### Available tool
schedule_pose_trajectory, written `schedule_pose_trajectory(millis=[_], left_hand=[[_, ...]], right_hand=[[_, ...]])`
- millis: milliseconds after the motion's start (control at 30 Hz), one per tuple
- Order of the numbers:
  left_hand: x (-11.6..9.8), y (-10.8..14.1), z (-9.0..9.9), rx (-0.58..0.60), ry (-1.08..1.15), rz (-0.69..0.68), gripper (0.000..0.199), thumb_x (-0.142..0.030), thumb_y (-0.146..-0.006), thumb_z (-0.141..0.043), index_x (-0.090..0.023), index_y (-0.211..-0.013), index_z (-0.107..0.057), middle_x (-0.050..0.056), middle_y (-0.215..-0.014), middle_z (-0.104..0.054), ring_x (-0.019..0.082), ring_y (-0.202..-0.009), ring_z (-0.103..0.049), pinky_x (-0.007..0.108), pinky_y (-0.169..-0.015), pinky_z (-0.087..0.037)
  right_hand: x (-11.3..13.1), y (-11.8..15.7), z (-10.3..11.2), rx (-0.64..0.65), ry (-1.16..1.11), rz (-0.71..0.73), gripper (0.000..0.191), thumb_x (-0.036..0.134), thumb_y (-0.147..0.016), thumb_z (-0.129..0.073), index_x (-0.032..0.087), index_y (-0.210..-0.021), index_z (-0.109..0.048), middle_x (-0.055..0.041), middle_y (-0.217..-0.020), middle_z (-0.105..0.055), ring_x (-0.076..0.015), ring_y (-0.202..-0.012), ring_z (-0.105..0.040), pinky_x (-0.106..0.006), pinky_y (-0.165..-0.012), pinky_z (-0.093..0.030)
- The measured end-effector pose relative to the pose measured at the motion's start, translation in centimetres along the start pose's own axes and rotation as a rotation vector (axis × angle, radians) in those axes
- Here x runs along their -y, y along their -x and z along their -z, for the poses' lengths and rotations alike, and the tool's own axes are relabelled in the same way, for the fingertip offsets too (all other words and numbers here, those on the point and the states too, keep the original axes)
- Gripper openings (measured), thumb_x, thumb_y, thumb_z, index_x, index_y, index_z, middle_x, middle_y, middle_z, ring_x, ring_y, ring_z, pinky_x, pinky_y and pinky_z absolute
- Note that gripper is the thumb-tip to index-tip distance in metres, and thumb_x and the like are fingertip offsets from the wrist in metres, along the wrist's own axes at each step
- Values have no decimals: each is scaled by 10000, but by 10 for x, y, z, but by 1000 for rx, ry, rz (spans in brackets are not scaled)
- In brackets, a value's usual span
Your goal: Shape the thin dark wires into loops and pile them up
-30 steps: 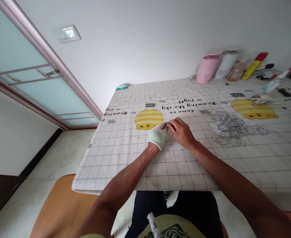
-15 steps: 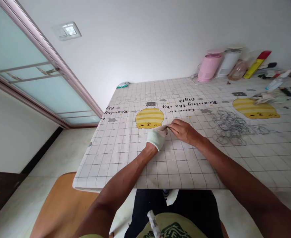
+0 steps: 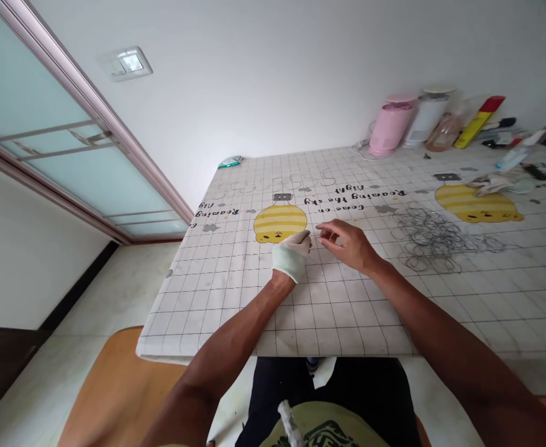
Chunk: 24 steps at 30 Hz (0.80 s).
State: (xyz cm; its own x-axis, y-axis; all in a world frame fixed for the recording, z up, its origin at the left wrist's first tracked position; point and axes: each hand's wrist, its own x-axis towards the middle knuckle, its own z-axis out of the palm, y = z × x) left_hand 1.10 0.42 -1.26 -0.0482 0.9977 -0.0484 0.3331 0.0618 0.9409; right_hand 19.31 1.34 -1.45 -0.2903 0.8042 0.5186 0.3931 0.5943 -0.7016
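Note:
My left hand [image 3: 293, 253], in a pale white glove, is above the checked tablecloth [image 3: 235, 298] with its fingers closed in a pinch. Whatever lies between those fingertips is too thin to make out. Just to its right, my bare right hand [image 3: 343, 242] has thumb and forefinger apart, with nothing visible in them. A loose tangle of thin dark strands [image 3: 435, 239], like wire or thread, lies right of my hands. Farther back, several bent thin strands [image 3: 282, 179] are laid out in a row on the cloth.
Along the wall stand a pink cylinder [image 3: 392, 127], a white cylinder [image 3: 428, 118], a clear bottle [image 3: 443, 133] and a yellow-and-red box [image 3: 480, 122]. Another glove [image 3: 491, 184] and a spray bottle [image 3: 519, 152] lie at the right. A small green-and-white packet [image 3: 230, 162] sits at the back left corner.
My right hand's thumb and forefinger have parted and drawn slightly away from my left fingertips, where the hands met before. The left hand stays pinched, shifted slightly left.

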Motion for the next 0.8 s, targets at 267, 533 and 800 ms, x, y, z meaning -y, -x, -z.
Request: schedule_pose_trajectory(millis=[267, 533, 800], left_hand=[[5, -1, -2, 64, -59, -62, 284, -254, -925, -518, -278, -984, -795, -12, -821, -730, 151, -752, -653, 256, -737, -492], [4, 2, 0, 94, -105, -63, 298, -233, -914, -511, -249, -947, -806, -7, -767, -718, 146, -700, -648, 260, -672, -477], [-2, -2, 0, 8, 12, 60, 309, -277, -943, -538, -242, -1109, -797, 0, -895, -768, 132, -804, -703, 236, -776, -525]], right_hand=[[-13, 1, -4, 38, 161, 175, 250, 293, -1022, -563, 308, -1128, -789, -74, -1005, -735, -258, -924, -679, -460, -849, -566], [-16, -1, -4, 110, 123, 217, 241, 295, -1021, -563, 292, -1050, -803, -68, -958, -749, -247, -888, -695, -433, -790, -582], [-9, -2, 22, 56, -46, -103, 439, 475, -945, -699, 258, -1325, -672, -91, -1157, -741, -261, -1022, -701, -410, -842, -598]])
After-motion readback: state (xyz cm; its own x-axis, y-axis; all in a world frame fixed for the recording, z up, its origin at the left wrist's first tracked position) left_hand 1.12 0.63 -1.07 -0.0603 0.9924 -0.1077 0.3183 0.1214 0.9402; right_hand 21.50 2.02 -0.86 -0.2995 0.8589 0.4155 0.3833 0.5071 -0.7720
